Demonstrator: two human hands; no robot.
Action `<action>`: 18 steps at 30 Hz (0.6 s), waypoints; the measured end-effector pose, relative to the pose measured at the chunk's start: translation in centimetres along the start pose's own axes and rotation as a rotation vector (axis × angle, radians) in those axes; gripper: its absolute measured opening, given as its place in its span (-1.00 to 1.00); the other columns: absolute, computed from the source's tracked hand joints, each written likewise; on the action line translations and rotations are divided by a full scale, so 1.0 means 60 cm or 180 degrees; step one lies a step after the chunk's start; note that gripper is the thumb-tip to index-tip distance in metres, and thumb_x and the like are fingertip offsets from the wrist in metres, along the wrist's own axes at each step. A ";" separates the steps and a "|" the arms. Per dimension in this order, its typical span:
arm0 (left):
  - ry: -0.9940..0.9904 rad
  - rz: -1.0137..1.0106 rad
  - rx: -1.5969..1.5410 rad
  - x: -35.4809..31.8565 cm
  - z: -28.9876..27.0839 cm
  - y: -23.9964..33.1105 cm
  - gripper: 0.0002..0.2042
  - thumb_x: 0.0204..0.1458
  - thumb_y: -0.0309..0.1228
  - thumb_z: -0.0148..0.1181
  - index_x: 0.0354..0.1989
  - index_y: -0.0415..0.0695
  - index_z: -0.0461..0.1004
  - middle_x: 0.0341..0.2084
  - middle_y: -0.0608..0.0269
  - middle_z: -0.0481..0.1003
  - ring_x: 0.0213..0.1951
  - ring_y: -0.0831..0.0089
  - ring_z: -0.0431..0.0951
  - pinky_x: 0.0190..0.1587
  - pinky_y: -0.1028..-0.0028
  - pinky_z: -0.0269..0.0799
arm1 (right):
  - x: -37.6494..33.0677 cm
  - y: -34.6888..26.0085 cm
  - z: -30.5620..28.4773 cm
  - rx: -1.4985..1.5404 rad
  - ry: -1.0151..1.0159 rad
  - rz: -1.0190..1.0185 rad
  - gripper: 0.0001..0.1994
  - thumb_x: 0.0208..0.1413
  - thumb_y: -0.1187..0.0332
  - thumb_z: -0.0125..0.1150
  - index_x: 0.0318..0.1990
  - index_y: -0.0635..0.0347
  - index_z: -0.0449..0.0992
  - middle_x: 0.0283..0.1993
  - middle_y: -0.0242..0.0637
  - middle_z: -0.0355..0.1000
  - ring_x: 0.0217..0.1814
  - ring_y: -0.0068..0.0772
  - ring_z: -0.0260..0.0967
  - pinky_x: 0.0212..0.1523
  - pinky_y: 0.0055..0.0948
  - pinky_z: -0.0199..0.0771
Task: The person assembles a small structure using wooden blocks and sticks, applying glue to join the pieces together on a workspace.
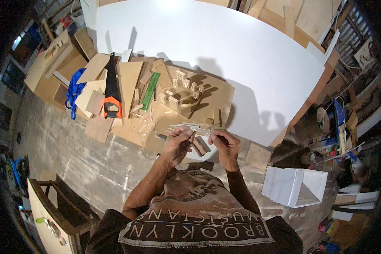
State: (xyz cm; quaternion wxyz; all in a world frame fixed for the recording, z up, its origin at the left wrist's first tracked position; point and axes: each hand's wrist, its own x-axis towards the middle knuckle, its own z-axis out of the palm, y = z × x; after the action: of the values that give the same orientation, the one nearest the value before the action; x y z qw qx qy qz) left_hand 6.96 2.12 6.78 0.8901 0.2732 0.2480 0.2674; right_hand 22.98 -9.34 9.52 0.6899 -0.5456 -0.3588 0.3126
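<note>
My left hand and my right hand are held close together, low over the near edge of the work area. Both have thumb and fingers pinched on something small and pale, too small to make out. Just beyond them lie several thin whitish sticks. Below and between the hands is a brown wooden block, near a rounded white surface. Farther off, small wooden block assemblies stand on a plywood board.
A handsaw with an orange handle lies left, among plywood offcuts. Beside it are a green strip and blue cloth. A large white panel spans the far side. A white box sits at right.
</note>
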 end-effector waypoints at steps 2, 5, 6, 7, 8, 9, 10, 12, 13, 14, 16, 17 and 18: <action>0.0002 0.0018 -0.0013 -0.003 0.002 0.005 -0.93 0.19 -0.37 0.16 -0.25 -0.06 0.44 -0.48 0.37 0.46 -0.46 0.47 0.53 -0.36 0.25 0.64 | 0.002 0.003 0.004 -0.0135 -0.0062 0.0060 -0.93 0.18 0.58 0.17 -0.21 0.40 0.53 -0.35 -0.27 0.47 -0.33 -0.49 0.40 -0.26 -0.49 0.43; 0.0140 0.0016 -0.0030 -0.009 0.000 0.013 -0.92 0.19 -0.36 0.17 -0.26 -0.07 0.45 -0.48 0.37 0.46 -0.47 0.46 0.53 -0.35 0.24 0.64 | 0.004 0.005 0.010 -0.0002 -0.0046 0.0140 -0.93 0.18 0.58 0.17 -0.23 0.39 0.52 -0.35 -0.27 0.47 -0.33 -0.49 0.40 -0.25 -0.49 0.43; 0.0139 0.0018 -0.0040 -0.009 -0.007 0.014 -0.91 0.18 -0.36 0.17 -0.25 -0.08 0.45 -0.49 0.37 0.46 -0.47 0.46 0.53 -0.35 0.22 0.64 | 0.008 0.003 0.010 -0.0083 -0.0060 0.0030 -0.94 0.18 0.57 0.17 -0.24 0.39 0.52 -0.35 -0.27 0.47 -0.33 -0.49 0.40 -0.25 -0.49 0.43; 0.0132 0.0007 -0.0049 -0.010 -0.007 0.018 -0.90 0.18 -0.36 0.18 -0.25 -0.09 0.45 -0.49 0.36 0.45 -0.47 0.45 0.54 -0.34 0.21 0.64 | 0.010 0.003 0.011 -0.0167 -0.0061 -0.0077 -0.95 0.18 0.57 0.17 -0.25 0.38 0.52 -0.34 -0.27 0.47 -0.33 -0.49 0.41 -0.25 -0.49 0.43; 0.0145 0.0017 -0.0062 -0.011 -0.005 0.019 -0.90 0.18 -0.36 0.18 -0.25 -0.09 0.45 -0.49 0.36 0.45 -0.47 0.45 0.54 -0.34 0.21 0.64 | 0.012 0.005 0.015 -0.0170 -0.0080 -0.0069 -0.95 0.18 0.57 0.17 -0.25 0.38 0.52 -0.34 -0.27 0.47 -0.33 -0.49 0.41 -0.25 -0.49 0.43; 0.0207 0.0098 -0.0179 -0.014 -0.001 0.019 -0.93 0.16 -0.39 0.20 -0.27 -0.09 0.47 -0.50 0.37 0.46 -0.49 0.53 0.51 -0.45 0.38 0.57 | 0.014 0.007 0.020 -0.0011 -0.0046 0.0005 -0.95 0.18 0.57 0.17 -0.25 0.38 0.52 -0.34 -0.27 0.47 -0.33 -0.49 0.41 -0.24 -0.49 0.43; 0.0264 0.0176 -0.0290 -0.016 0.004 0.024 -0.95 0.14 -0.42 0.22 -0.30 -0.08 0.48 -0.50 0.38 0.48 -0.51 0.62 0.48 -0.56 0.56 0.49 | 0.017 0.009 0.026 0.0148 -0.0005 0.0075 -0.95 0.18 0.56 0.17 -0.26 0.38 0.52 -0.34 -0.27 0.47 -0.33 -0.49 0.41 -0.24 -0.49 0.44; 0.0223 0.0176 -0.0321 -0.019 0.000 0.033 -0.94 0.14 -0.44 0.22 -0.29 -0.10 0.48 -0.49 0.37 0.47 -0.48 0.61 0.49 -0.52 0.51 0.54 | 0.023 0.011 0.037 0.0002 -0.0101 0.0088 -0.95 0.18 0.56 0.17 -0.25 0.38 0.53 -0.34 -0.27 0.47 -0.33 -0.49 0.41 -0.25 -0.48 0.44; 0.0174 0.0171 -0.0343 -0.020 -0.002 0.037 -0.94 0.13 -0.45 0.23 -0.28 -0.11 0.48 -0.48 0.36 0.47 -0.45 0.59 0.49 -0.49 0.47 0.59 | 0.026 0.011 0.041 -0.0142 -0.0186 0.0094 -0.94 0.18 0.56 0.17 -0.25 0.38 0.53 -0.34 -0.27 0.48 -0.33 -0.49 0.41 -0.25 -0.48 0.44; 0.0181 0.0180 -0.0351 -0.020 -0.003 0.040 -0.94 0.13 -0.45 0.23 -0.28 -0.11 0.48 -0.48 0.36 0.47 -0.45 0.59 0.49 -0.49 0.47 0.59 | 0.029 0.017 0.044 -0.0145 -0.0200 0.0097 -0.94 0.18 0.56 0.17 -0.25 0.38 0.53 -0.34 -0.27 0.48 -0.33 -0.49 0.41 -0.25 -0.48 0.44; 0.0180 0.0266 -0.0402 -0.021 -0.007 0.047 -0.93 0.12 -0.48 0.23 -0.27 -0.13 0.48 -0.46 0.34 0.46 -0.40 0.56 0.49 -0.44 0.41 0.63 | 0.036 0.030 0.050 -0.0296 -0.0199 -0.0048 -0.94 0.18 0.57 0.18 -0.25 0.38 0.53 -0.33 -0.27 0.48 -0.33 -0.49 0.42 -0.26 -0.47 0.45; 0.0194 0.0280 -0.0411 -0.021 -0.010 0.051 -0.93 0.12 -0.48 0.23 -0.27 -0.13 0.48 -0.46 0.34 0.46 -0.40 0.56 0.49 -0.44 0.41 0.63 | 0.037 0.031 0.054 -0.0294 -0.0220 -0.0043 -0.94 0.18 0.57 0.18 -0.25 0.38 0.53 -0.33 -0.27 0.48 -0.33 -0.49 0.42 -0.26 -0.47 0.45; 0.0284 0.0277 -0.0395 -0.021 -0.014 0.055 -0.93 0.11 -0.49 0.24 -0.28 -0.13 0.48 -0.45 0.33 0.46 -0.39 0.55 0.49 -0.44 0.39 0.64 | 0.038 0.029 0.056 -0.0220 -0.0194 0.0011 -0.94 0.17 0.57 0.18 -0.24 0.38 0.53 -0.33 -0.28 0.48 -0.33 -0.49 0.42 -0.26 -0.47 0.44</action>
State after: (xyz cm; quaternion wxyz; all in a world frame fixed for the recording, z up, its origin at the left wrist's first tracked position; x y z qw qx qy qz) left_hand 4.39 3.98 8.60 0.8810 0.2159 0.2582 0.3326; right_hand 21.34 -5.30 8.68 0.6588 -0.5599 -0.3893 0.3177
